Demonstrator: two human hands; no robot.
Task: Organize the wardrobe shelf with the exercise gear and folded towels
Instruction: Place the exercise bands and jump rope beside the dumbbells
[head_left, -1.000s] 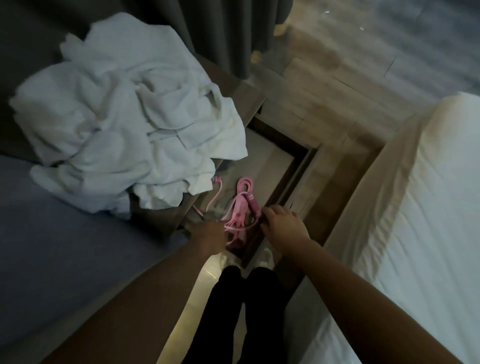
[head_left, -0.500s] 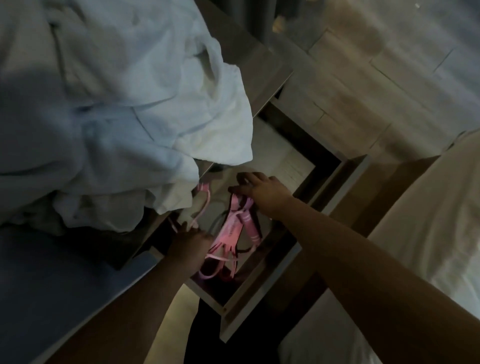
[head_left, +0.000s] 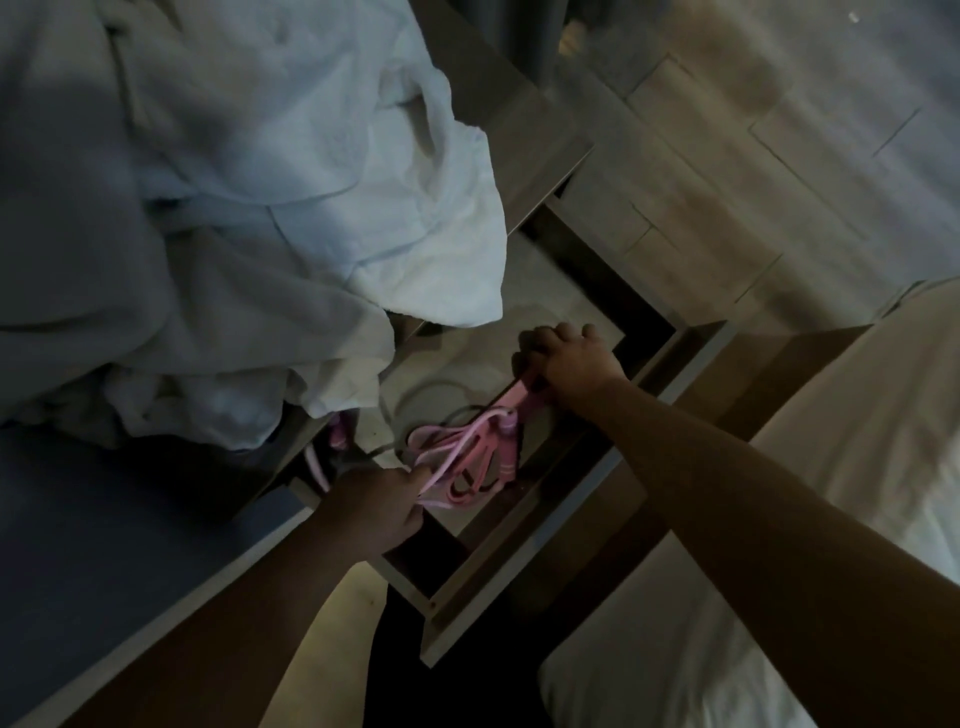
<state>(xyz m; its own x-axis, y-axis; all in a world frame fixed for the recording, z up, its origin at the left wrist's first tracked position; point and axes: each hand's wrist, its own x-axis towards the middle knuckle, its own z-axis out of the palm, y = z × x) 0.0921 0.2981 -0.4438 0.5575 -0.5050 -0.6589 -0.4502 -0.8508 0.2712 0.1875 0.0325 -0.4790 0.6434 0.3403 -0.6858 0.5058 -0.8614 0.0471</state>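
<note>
A person bends over an open drawer (head_left: 587, 499). The right hand (head_left: 571, 358) is closed on a pink skipping rope's (head_left: 467, 457) handle; the left hand (head_left: 382, 501) pinches its loops, apparently to bundle it inside. Unfolded white towels (head_left: 260, 208) are heaped just beside, overhanging the drawer

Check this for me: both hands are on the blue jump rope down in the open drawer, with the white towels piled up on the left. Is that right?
Not quite: the jump rope is pink, not blue. The head view shows the left hand gripping its cords and the right hand on a handle, in the open drawer, with the white towels piled to the left.
</note>
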